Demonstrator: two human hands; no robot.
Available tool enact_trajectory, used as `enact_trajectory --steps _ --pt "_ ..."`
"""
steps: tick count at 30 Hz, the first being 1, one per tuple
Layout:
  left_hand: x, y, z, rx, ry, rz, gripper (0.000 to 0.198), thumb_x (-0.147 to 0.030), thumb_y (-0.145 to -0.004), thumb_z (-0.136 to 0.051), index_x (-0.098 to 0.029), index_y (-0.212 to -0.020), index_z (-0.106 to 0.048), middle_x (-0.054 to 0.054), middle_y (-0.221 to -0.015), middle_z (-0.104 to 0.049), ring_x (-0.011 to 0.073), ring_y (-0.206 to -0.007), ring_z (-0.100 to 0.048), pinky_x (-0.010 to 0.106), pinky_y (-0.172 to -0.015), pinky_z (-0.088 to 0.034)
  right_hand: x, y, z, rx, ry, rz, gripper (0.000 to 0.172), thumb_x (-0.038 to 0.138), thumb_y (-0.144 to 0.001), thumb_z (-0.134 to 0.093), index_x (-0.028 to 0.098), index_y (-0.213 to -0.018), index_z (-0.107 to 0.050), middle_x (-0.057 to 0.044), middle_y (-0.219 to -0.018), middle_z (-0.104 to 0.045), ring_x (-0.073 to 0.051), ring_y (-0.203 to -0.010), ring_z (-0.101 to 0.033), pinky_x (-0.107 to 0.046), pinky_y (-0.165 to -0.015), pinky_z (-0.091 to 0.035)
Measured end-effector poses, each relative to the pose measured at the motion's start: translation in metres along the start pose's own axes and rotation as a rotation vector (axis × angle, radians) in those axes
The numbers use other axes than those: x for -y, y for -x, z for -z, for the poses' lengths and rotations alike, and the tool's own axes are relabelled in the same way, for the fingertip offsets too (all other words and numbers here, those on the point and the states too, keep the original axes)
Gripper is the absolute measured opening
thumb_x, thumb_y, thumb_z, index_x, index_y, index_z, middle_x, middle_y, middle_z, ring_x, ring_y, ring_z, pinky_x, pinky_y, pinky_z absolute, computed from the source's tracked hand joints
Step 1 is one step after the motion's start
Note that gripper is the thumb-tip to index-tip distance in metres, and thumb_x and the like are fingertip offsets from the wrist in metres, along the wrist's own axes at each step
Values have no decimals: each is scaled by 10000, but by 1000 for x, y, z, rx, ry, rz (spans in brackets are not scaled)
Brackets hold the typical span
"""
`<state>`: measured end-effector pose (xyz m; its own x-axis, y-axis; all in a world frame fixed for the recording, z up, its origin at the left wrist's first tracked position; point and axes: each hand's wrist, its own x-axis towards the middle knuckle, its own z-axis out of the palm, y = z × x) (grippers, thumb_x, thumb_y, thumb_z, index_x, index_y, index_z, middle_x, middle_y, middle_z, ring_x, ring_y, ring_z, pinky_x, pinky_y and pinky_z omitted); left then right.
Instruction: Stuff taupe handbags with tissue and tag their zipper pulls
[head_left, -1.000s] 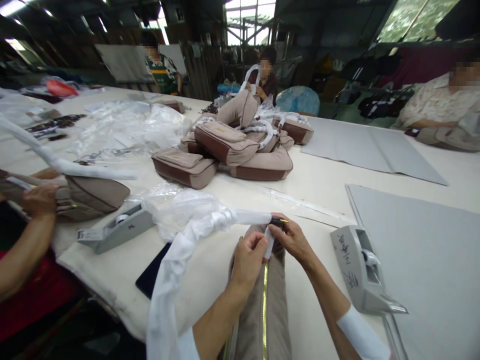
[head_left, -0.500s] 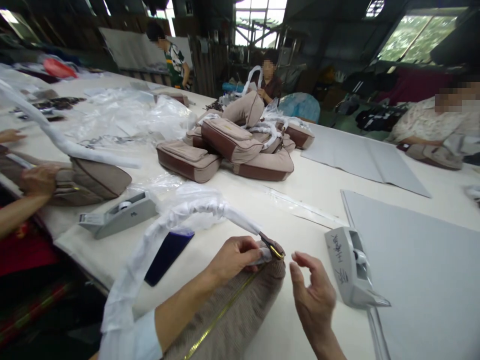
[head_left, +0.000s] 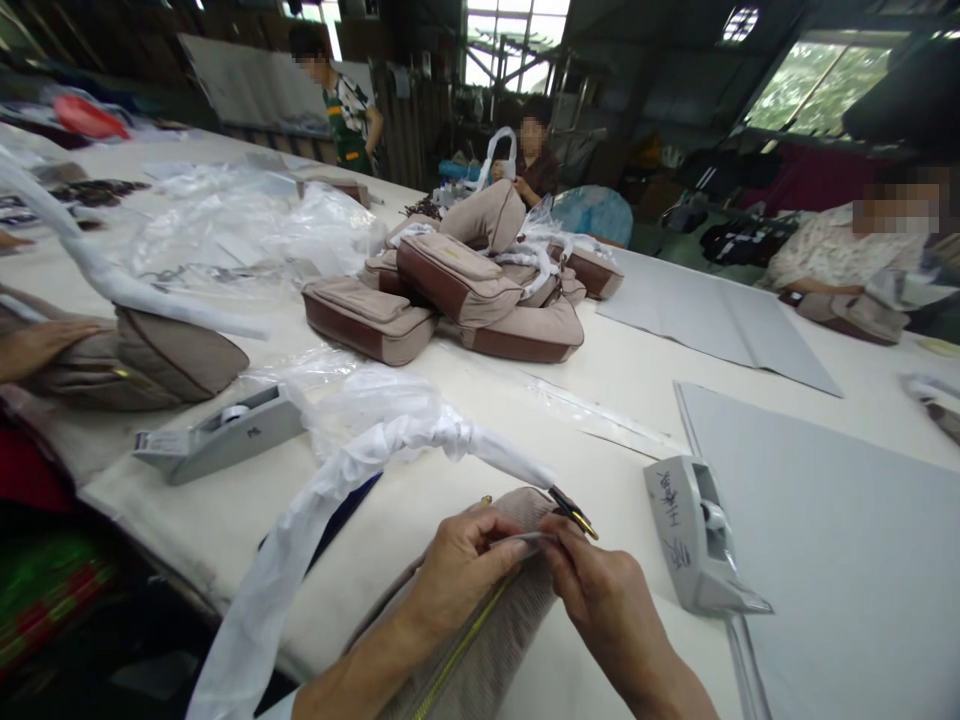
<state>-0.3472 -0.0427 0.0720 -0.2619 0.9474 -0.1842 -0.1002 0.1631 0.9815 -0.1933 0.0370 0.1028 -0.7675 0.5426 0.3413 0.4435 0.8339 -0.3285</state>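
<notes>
A beige bag [head_left: 480, 640] with a gold zipper lies on the white table in front of me. Its strap [head_left: 360, 470] is wrapped in white tissue paper and arches up to the left. My left hand [head_left: 461, 565] pinches the strap's end by the gold buckle [head_left: 574, 515]. My right hand [head_left: 600, 600] meets it from the right, fingers closed on a thin piece at the same spot.
A grey tape dispenser [head_left: 694, 540] stands right of my hands, another [head_left: 217, 435] to the left. A pile of beige bags [head_left: 457, 290] sits mid-table. Grey paper sheets [head_left: 832, 520] lie on the right. A co-worker's hand [head_left: 37, 345] rests on a bag at left. Other people sit beyond.
My right hand, open beside the bag half a second ago, has come back to the strap end and closed there. The bag has turned more to the left.
</notes>
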Motion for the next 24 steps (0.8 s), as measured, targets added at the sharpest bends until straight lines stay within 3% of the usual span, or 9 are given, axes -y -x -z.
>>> enact_trajectory --steps 4,7,9,12,15,20,24 --pt "-2 3 -1 -63 -114 -77 144 -261 -807 -606 -154 -748 -683 20 -665 -612 146 -641 -546 249 -613 -424 3 2 6 -109 58 56 280 241 -960 -363 125 -952 -617 -48 -744 -732 -152 -450 -650 -221 -410 -450" --pt "-10 6 -3 -35 -272 -250 159 -226 -838 -562 -179 -753 -687 40 -739 -640 177 -747 -576 275 -705 -434 7 -5 13 43 88 54 313 233 -955 -327 147 -1051 -612 -26 -691 -725 -176 -410 -635 -244 -368 -432" --pt "-11 7 -3 -27 -313 -310 163 -214 -854 -533 -190 -823 -692 47 -792 -654 184 -785 -585 282 -738 -435 8 -9 14 141 83 23 318 223 -942 -328 200 -997 -640 -14 -690 -724 -195 -452 -656 -247 -385 -450" --pt "-5 7 -4 -104 -230 -228 147 -231 -802 -606 -183 -920 -679 41 -812 -653 175 -753 -579 265 -694 -439 6 -10 11 152 20 -57 300 226 -924 -364 220 -886 -661 -18 -681 -718 -182 -483 -664 -225 -439 -482" --pt "2 6 -5 -101 -71 -132 127 -228 -776 -623 -153 -863 -678 26 -741 -625 148 -680 -545 241 -630 -427 4 -7 7 126 -76 -99 303 213 -913 -365 187 -885 -666 -31 -619 -695 -154 -429 -629 -204 -436 -476" --pt "5 6 -7 -108 -53 -140 109 -212 -797 -571 -153 -775 -660 7 -661 -571 127 -624 -500 233 -598 -407 6 -7 6 136 -168 -138 285 220 -902 -397 179 -917 -679 -44 -673 -708 -144 -432 -621 -204 -451 -484" --pt "7 6 -9 -120 -13 -81 114 -226 -796 -565 -160 -831 -651 6 -671 -572 123 -610 -515 229 -585 -422 5 -9 6 154 -205 -168 272 235 -903 -415 201 -893 -685 -29 -654 -700 -137 -450 -628 -189 -456 -478"
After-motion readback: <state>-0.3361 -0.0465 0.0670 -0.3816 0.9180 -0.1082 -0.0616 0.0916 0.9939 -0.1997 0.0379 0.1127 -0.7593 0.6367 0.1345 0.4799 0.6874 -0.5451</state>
